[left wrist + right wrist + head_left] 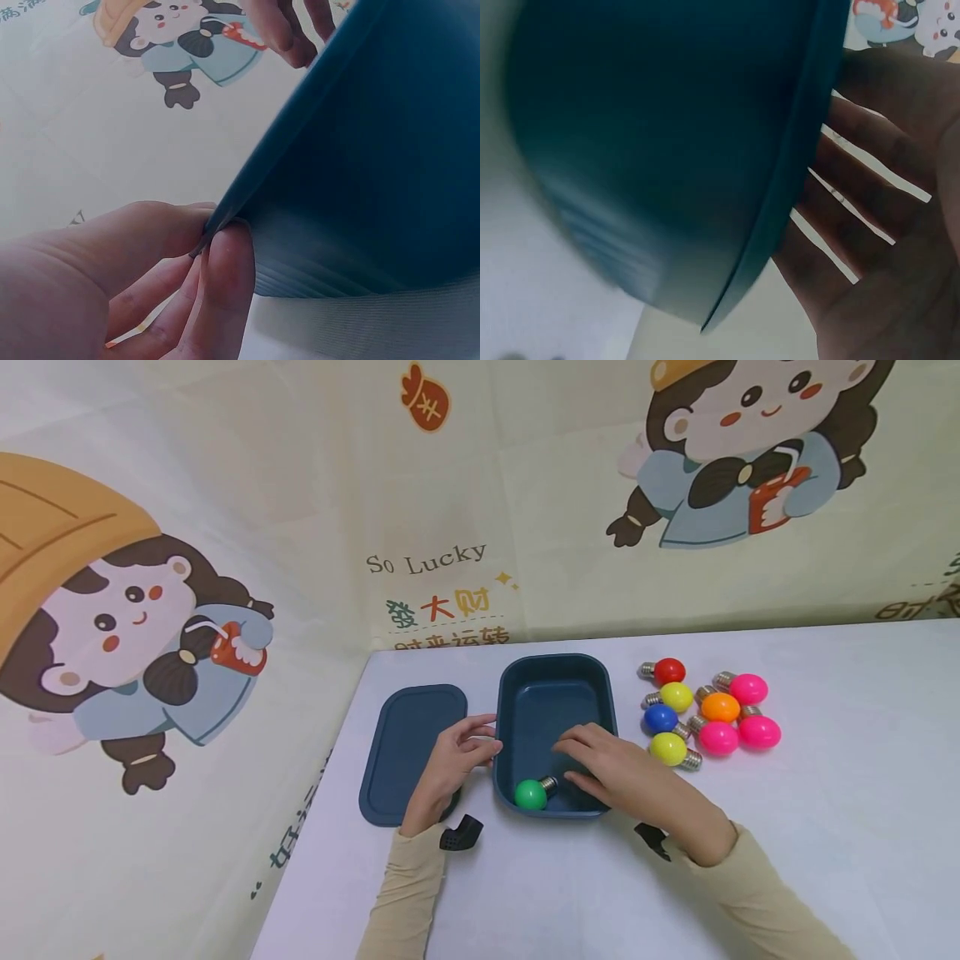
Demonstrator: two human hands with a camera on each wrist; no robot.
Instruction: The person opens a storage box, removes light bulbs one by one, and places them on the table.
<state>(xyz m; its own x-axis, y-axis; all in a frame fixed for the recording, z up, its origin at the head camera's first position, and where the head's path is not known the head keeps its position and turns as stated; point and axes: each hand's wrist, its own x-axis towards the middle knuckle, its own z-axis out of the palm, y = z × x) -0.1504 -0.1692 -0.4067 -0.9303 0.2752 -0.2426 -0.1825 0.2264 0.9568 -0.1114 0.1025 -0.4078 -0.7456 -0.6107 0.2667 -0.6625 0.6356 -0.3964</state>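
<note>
A dark blue rectangular box stands without a lid on the white table. Inside it, by the near left corner, lies a green light bulb with a silver screw base. At the left rim, my left hand pinches the wall between thumb and fingers, plain in the left wrist view. My right hand reaches over the right wall, fingertips above the box floor, holding nothing that shows. Seen from the right wrist, its fingers are spread and reach behind the rim, which hides their tips.
Left of the box lies a flat dark blue lid, partly behind my left hand. Several bulbs cluster to the right, among them a red bulb, a blue bulb and an orange bulb. A printed cloth hangs behind the table.
</note>
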